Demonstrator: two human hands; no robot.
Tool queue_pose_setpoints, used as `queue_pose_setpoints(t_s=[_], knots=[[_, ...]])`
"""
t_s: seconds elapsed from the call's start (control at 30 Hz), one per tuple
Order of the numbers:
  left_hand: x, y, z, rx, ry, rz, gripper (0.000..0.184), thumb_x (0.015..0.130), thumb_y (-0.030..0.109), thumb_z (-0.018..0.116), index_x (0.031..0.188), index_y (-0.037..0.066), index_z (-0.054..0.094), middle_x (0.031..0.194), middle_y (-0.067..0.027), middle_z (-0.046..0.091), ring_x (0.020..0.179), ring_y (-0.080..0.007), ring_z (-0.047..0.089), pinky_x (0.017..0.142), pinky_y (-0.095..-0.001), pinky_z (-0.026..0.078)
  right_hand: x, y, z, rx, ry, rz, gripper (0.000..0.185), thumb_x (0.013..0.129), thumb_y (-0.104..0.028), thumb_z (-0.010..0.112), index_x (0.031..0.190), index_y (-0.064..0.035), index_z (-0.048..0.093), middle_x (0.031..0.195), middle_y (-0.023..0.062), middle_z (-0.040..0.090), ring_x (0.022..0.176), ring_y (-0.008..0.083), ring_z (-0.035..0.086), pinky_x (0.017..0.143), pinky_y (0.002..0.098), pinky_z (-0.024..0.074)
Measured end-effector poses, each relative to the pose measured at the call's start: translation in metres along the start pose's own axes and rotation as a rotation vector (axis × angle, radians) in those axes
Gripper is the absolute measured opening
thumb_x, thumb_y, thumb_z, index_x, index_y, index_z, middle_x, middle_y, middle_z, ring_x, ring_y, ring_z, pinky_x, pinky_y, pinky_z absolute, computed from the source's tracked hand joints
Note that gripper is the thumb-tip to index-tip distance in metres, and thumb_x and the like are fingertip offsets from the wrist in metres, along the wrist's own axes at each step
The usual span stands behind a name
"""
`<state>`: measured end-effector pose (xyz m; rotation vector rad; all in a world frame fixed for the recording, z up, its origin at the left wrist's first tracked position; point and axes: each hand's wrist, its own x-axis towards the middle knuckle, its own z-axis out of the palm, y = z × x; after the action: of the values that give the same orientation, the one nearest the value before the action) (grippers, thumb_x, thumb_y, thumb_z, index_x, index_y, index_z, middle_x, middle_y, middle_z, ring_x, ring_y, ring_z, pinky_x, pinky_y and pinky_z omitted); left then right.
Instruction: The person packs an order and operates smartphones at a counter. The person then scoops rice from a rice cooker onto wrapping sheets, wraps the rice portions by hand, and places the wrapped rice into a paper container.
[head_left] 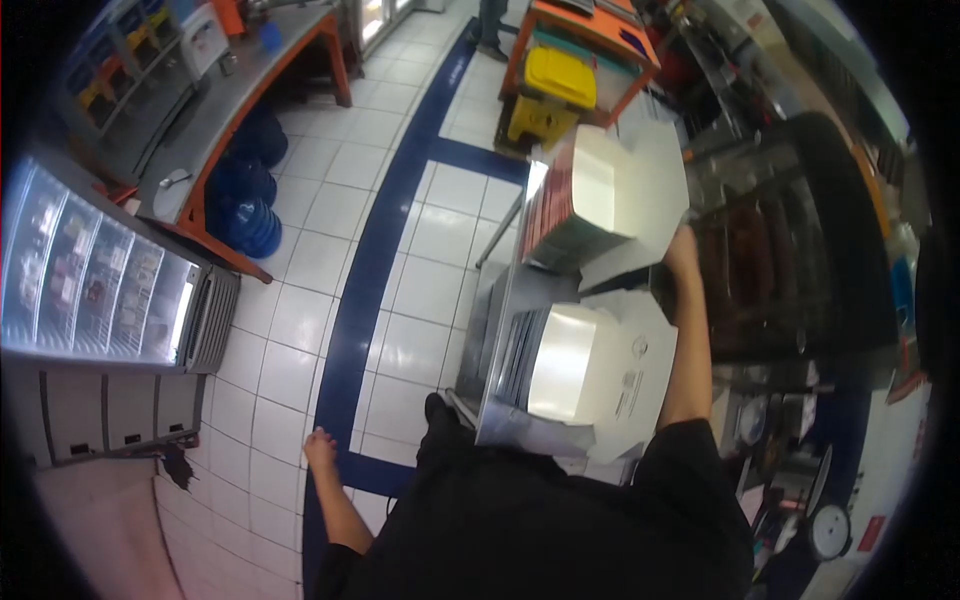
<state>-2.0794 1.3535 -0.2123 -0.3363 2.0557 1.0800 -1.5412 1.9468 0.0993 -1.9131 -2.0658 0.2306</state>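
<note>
My left hand (320, 447) hangs low over the tiled floor at the left of my body, its fingers loosely curled and nothing seen in them. My right arm reaches forward along the right side of a metal cart. My right hand (682, 252) is beside the raised white lid of the farther stack of paper food boxes (572, 205); its fingers are mostly hidden. Nearer to me, a second stack of open paper boxes (560, 365) with a printed white flap stands on the metal cart (490, 345).
A yellow bin (555, 85) stands ahead by an orange table (610, 30). At the left are a lit display fridge (90, 270), blue water jugs (255, 225) and an orange-framed counter (215, 120). A dark glass-fronted cabinet (790, 240) is close on the right. Someone's legs (490, 25) show at the top.
</note>
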Motion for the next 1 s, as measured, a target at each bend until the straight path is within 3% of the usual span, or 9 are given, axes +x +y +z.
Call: queue_pose_setpoints(t_s=[0.13, 0.33, 0.4, 0.6, 0.67, 0.73, 0.77, 0.87, 1.0], knots=[[-0.121, 0.09, 0.079, -0.082, -0.16, 0.288, 0.028, 0.102, 0.03, 0.059, 0.105, 0.003, 0.068, 0.076, -0.0012, 0.062, 0.064, -0.0088, 0.056, 0.059, -0.0242, 0.046, -0.157, -0.079, -0.09, 0.628, 0.151, 0.257, 0.044, 0.106, -0.036, 0.05, 0.108, 0.0021, 0.072, 0.082, 0.0046, 0.069, 0.069, 0.0109, 0.063, 0.059, 0.0258, 0.0496], [-0.32, 0.217, 0.19, 0.077, -1.176, 0.609, 0.025, 0.103, 0.025, 0.058, 0.111, 0.002, 0.067, 0.079, 0.0016, 0.06, 0.072, -0.0064, 0.054, 0.065, -0.0222, 0.046, -0.32, -0.036, -0.033, 1.115, 0.085, 0.433, 0.048, 0.108, -0.037, 0.047, 0.13, 0.0016, 0.063, 0.12, 0.0096, 0.068, 0.108, 0.0167, 0.063, 0.096, 0.0309, 0.0485], [-0.355, 0.224, 0.224, 0.21, -1.409, 0.724, 0.041, 0.101, 0.028, 0.063, 0.131, 0.001, 0.057, 0.094, -0.0035, 0.06, 0.079, -0.0093, 0.055, 0.068, -0.0241, 0.048, -0.341, -0.055, -0.023, 1.08, -0.023, 0.408, 0.055, 0.107, -0.042, 0.047, 0.138, 0.0025, 0.057, 0.135, 0.0107, 0.061, 0.122, 0.0198, 0.057, 0.106, 0.0322, 0.0427], [-0.432, 0.186, 0.28, 0.547, -1.429, 0.803, 0.081, 0.096, 0.031, 0.068, 0.157, 0.005, 0.022, 0.124, -0.014, 0.046, 0.092, -0.0158, 0.055, 0.074, -0.0281, 0.053, -0.35, -0.066, -0.01, 1.211, 0.11, 0.313, 0.053, 0.106, -0.039, 0.051, 0.14, 0.0012, 0.054, 0.142, 0.0171, 0.055, 0.132, 0.0274, 0.051, 0.111, 0.0366, 0.0369], [-0.442, 0.172, 0.272, 0.499, -1.346, 0.878, 0.068, 0.097, 0.022, 0.066, 0.151, 0.002, 0.031, 0.115, -0.0105, 0.05, 0.09, -0.0137, 0.055, 0.073, -0.0268, 0.051, -0.354, -0.043, 0.001, 0.206, 0.504, 0.421, 0.048, 0.099, -0.029, 0.062, 0.139, -0.0025, 0.057, 0.135, 0.0172, 0.059, 0.122, 0.0309, 0.056, 0.104, 0.0397, 0.0413], [-0.444, 0.164, 0.26, 0.22, -1.216, 1.103, 0.049, 0.099, 0.013, 0.062, 0.142, 0.0, 0.041, 0.106, -0.0069, 0.054, 0.088, -0.0118, 0.054, 0.069, -0.0259, 0.049, -0.352, -0.019, 0.011, 0.126, 0.614, 0.415, 0.048, 0.09, -0.022, 0.07, 0.134, -0.004, 0.061, 0.127, 0.0209, 0.061, 0.114, 0.0358, 0.06, 0.1, 0.0408, 0.0439], [-0.465, 0.171, 0.242, 0.197, -1.299, 1.005, 0.032, 0.101, 0.008, 0.056, 0.131, 0.0, 0.049, 0.099, -0.0038, 0.054, 0.085, -0.0098, 0.053, 0.068, -0.0258, 0.046, -0.354, -0.009, 0.018, 0.192, 0.576, 0.397, 0.046, 0.092, -0.021, 0.067, 0.134, -0.0044, 0.061, 0.129, 0.0189, 0.061, 0.115, 0.0341, 0.059, 0.099, 0.0415, 0.0444], [-0.502, 0.176, 0.218, 0.477, -1.826, 0.73, 0.038, 0.104, 0.015, 0.054, 0.139, 0.0, 0.048, 0.118, -0.0094, 0.059, 0.105, -0.0155, 0.06, 0.089, -0.0299, 0.051, -0.353, 0.0, 0.035, 0.126, 0.501, 0.259, 0.044, 0.093, -0.019, 0.064, 0.135, -0.006, 0.06, 0.132, 0.0167, 0.061, 0.114, 0.0328, 0.06, 0.096, 0.0432, 0.0455], [-0.531, 0.122, 0.238, 0.463, -1.923, 0.555, 0.044, 0.106, 0.017, 0.052, 0.145, 0.0, 0.044, 0.136, -0.0129, 0.055, 0.127, -0.0198, 0.053, 0.106, -0.033, 0.043, -0.347, 0.008, 0.052, 0.001, 0.463, 0.094, 0.046, 0.091, -0.015, 0.064, 0.137, -0.0112, 0.061, 0.135, 0.0148, 0.06, 0.11, 0.0314, 0.063, 0.095, 0.0423, 0.0471]])
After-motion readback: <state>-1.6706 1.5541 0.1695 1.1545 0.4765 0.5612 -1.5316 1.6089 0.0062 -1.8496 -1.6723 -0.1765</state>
